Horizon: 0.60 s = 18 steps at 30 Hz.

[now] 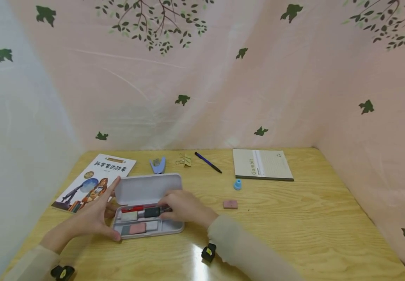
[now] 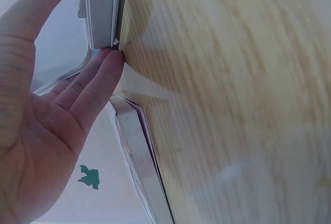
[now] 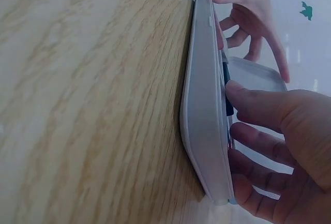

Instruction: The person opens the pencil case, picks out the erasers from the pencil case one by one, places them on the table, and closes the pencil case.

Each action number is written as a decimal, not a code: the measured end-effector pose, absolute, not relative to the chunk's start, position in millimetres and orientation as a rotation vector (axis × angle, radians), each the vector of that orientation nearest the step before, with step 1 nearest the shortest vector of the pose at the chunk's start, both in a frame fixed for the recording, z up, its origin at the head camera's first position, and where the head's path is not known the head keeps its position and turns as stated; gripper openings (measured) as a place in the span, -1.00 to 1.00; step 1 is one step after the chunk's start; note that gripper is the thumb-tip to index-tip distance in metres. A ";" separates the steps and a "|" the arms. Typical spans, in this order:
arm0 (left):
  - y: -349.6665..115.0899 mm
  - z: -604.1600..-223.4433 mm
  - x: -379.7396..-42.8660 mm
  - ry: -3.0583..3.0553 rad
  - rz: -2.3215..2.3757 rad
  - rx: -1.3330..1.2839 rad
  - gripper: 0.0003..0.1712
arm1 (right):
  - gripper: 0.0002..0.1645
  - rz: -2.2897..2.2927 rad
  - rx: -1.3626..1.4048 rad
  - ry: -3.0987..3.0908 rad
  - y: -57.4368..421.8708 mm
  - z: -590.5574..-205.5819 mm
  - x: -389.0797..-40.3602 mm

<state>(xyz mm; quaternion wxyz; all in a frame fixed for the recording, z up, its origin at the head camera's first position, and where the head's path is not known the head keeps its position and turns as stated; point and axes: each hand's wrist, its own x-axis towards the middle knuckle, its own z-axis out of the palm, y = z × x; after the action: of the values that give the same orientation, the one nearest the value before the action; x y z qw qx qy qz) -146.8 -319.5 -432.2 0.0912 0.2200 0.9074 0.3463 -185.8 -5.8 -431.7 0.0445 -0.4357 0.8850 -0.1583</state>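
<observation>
An open white pencil case (image 1: 172, 228) lies on the table, its lid (image 1: 148, 188) tipped back. My left hand (image 1: 91, 216) holds the case's left end, thumb at the front corner and fingers by the back; the left wrist view (image 2: 57, 115) shows the fingers long against that end. Inside my right hand (image 1: 185, 207) reaches, thumb and fingers bent around the right part of a dark pen-like object (image 1: 151, 212); its far end is hidden. Beside it lie a red pen (image 1: 128, 209) and a pale eraser (image 1: 129, 216). A pink-and-grey eraser (image 1: 137, 228) sits in the front compartment.
A picture-covered book (image 1: 93, 179) lies at left. Behind the case are a blue clip-like tool (image 1: 158, 167), a gold binder clip (image 1: 186, 160) and a blue pen (image 1: 207, 162). To the right are a notebook (image 1: 267, 164), a small blue cone-shaped piece (image 1: 237, 184) and a pink eraser (image 1: 230, 204).
</observation>
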 end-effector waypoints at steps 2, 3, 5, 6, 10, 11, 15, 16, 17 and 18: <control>-319.6 -432.5 -146.6 2.700 1.023 0.653 0.79 | -0.57 -0.456 -1.329 2.711 -7.8 -432.1 -185.2; -319.8 -432.7 -146.5 2.704 1.016 0.653 0.79 | -0.57 -0.449 -1.328 2.711 -8.7 -432.4 -184.9; -320.0 -433.0 -146.4 2.709 1.007 0.655 0.79 | -0.57 -0.440 -1.328 2.708 -9.9 -432.6 -184.2; -320.1 -433.0 -146.4 2.714 1.004 0.656 0.79 | -0.57 -0.438 -1.329 2.706 -10.6 -432.7 -184.1; -320.1 -432.7 -146.1 2.721 0.995 0.662 0.80 | -0.55 -0.427 -1.337 2.702 -13.3 -432.2 -183.7; -320.0 -432.5 -146.1 2.721 0.998 0.663 0.80 | -0.55 -0.428 -1.334 2.702 -14.1 -432.1 -183.7; -319.7 -431.6 -146.4 2.709 1.006 0.661 0.79 | -0.57 -0.431 -1.306 2.719 -17.5 -432.7 -184.0; -319.8 -431.4 -146.5 2.708 1.004 0.657 0.79 | -0.58 -0.434 -1.297 2.723 -18.3 -432.8 -183.9; -319.9 -431.3 -146.6 2.707 1.002 0.654 0.79 | -0.59 -0.440 -1.289 2.724 -19.0 -433.1 -183.8; -320.0 -431.3 -146.7 2.707 0.998 0.651 0.79 | -0.60 -0.448 -1.280 2.725 -19.6 -433.2 -183.6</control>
<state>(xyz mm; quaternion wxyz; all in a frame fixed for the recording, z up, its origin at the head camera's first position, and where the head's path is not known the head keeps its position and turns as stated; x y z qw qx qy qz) -146.7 -320.0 -431.3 0.0917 0.2191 0.9114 0.3360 -183.6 -19.6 -433.2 0.0489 -0.4200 0.8942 -0.1470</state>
